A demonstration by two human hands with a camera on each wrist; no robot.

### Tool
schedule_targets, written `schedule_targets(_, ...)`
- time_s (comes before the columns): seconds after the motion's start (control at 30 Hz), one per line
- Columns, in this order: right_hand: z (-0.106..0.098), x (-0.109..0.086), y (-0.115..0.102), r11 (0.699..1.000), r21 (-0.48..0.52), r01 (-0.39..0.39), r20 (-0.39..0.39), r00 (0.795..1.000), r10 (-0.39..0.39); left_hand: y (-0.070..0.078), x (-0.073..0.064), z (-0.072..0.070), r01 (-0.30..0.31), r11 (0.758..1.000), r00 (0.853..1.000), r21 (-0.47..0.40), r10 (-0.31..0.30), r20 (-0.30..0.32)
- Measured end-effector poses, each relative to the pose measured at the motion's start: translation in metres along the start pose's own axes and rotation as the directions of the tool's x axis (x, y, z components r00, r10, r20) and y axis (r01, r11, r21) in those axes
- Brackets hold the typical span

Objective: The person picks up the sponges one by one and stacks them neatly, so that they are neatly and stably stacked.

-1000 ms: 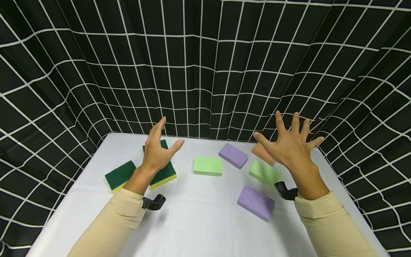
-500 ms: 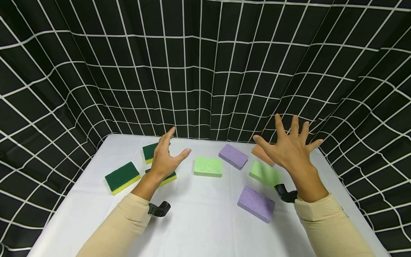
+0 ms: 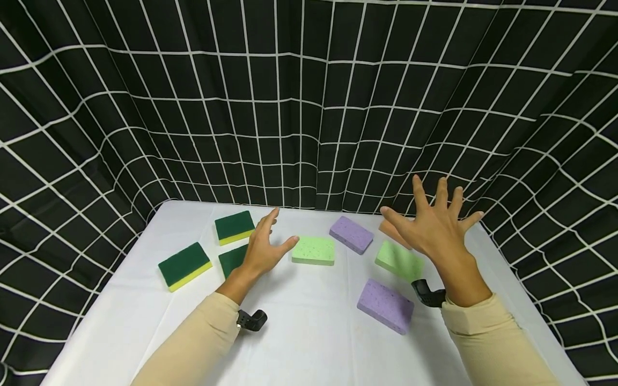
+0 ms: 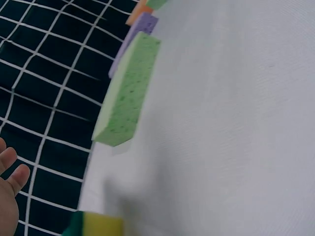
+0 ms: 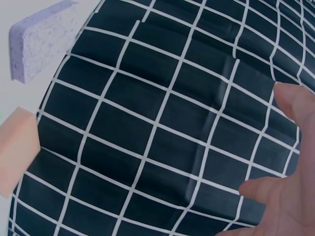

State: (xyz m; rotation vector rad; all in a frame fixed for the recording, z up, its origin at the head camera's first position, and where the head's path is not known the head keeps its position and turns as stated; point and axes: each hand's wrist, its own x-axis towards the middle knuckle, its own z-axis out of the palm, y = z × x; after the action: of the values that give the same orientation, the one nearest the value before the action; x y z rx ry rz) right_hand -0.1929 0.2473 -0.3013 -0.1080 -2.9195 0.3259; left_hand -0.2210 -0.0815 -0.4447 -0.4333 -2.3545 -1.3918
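Observation:
My left hand (image 3: 264,251) hovers with relaxed fingers and thumb apart, just left of a light green sponge (image 3: 313,251); it holds nothing. Under and beside it lies a dark green and yellow scouring sponge (image 3: 232,259), partly hidden by the hand. In the left wrist view the green sponge (image 4: 129,91) stands out beyond the fingers. My right hand (image 3: 436,222) is spread wide and empty above the right side. Past its thumb an orange sponge (image 3: 395,234) is partly covered, and a second light green sponge (image 3: 398,260) lies by the wrist.
Two more scouring sponges, one at the back (image 3: 234,227) and one at the far left (image 3: 185,266), lie on the white table (image 3: 309,332). A purple sponge (image 3: 351,234) sits at the back, another purple sponge (image 3: 385,305) nearer. Black gridded curtain (image 3: 289,107) surrounds the table.
My left hand has moved right and toward me, off the back scouring sponge and closer to the light green one. The right hand has dropped slightly, still spread. The sponges have stayed put.

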Motion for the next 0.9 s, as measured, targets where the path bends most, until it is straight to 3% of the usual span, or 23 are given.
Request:
schedule_targets(0.37, 0.007, 0.001, 0.001, 1.0, 0.014, 0.005, 0.004, 1.0, -0.005, -0.011, -0.008, 0.023, 0.074, 0.997, 0.996, -0.009, -0.074, 0.047)
schedule_targets(0.53, 0.011, 0.001, 0.0, 1.0, 0.019, 0.011, 0.005, 1.0, -0.011, -0.014, -0.013, 0.029, 0.068, 0.997, 0.996, -0.022, -0.066, 0.055)
schedule_targets(0.67, 0.013, 0.001, 0.0, 1.0, 0.016, 0.016, 0.005, 1.0, -0.016, -0.016, -0.016, 0.034, 0.059, 0.998, 0.993, -0.01, -0.058, 0.098)
schedule_targets(0.9, 0.016, -0.002, 0.0, 1.0, 0.018, 0.024, 0.008, 1.0, -0.024, -0.023, -0.02, 0.042, 0.104, 0.995, 0.981, -0.004, -0.101, 0.167)
